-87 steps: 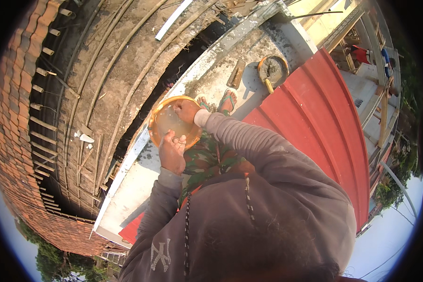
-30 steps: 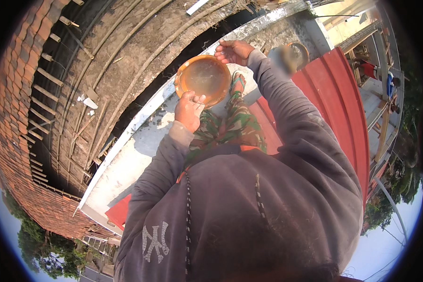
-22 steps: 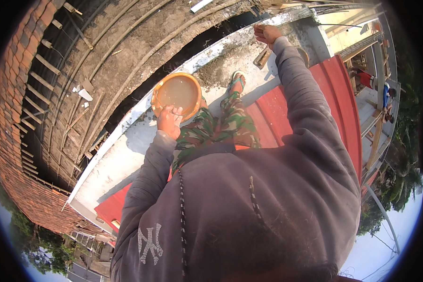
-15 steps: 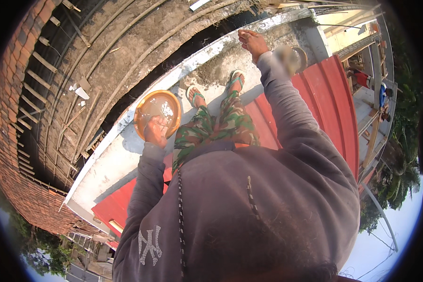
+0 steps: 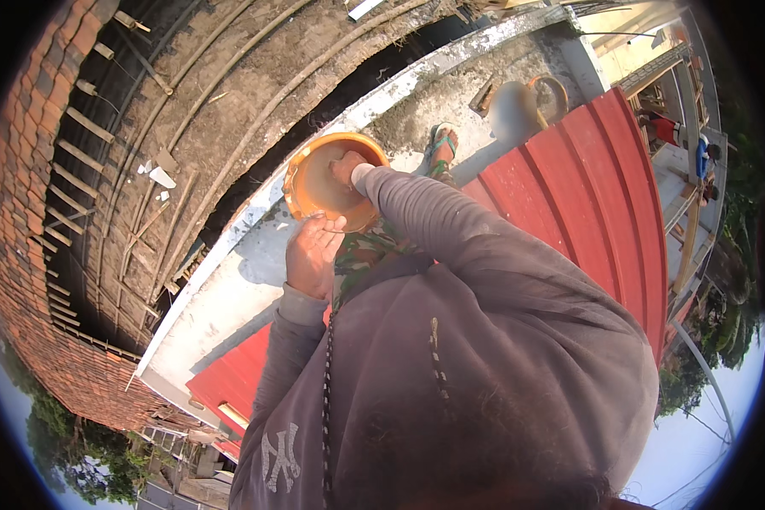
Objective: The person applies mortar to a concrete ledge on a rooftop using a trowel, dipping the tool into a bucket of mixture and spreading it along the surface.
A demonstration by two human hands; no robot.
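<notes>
One orange bowl (image 5: 331,180) sat in front of the person, above the grey concrete ledge (image 5: 229,280) that ran from near left to far right. The left hand (image 5: 313,255) gripped the bowl's near rim, fingers curled over the edge, so that hand was clamped on the bowl. The right hand (image 5: 346,167) reached inside the bowl, its fingers against the pale, wet-looking inner surface; whether it gripped anything there could not be told. The two hands were close together but not touching, one on the rim and one within. Below the bowl a patterned green trouser leg (image 5: 367,248) showed, and farther off one foot in a green sandal (image 5: 440,146) rested on the rough concrete. The person wore a grey hooded top (image 5: 450,365) with a pale emblem near the left side and two cords hanging down. To the right lay a red ribbed metal roof (image 5: 586,195), and a second strip of the same red showed at the near left below the ledge. On the far part of the concrete stood one round yellowish bucket (image 5: 552,95), partly blurred. To the left, a dark gap separated the ledge from a curved roof of bamboo slats (image 5: 144,153), with two small white scraps (image 5: 160,174) lying on it. Red clay tiles (image 5: 34,170) filled the far left rim.
</notes>
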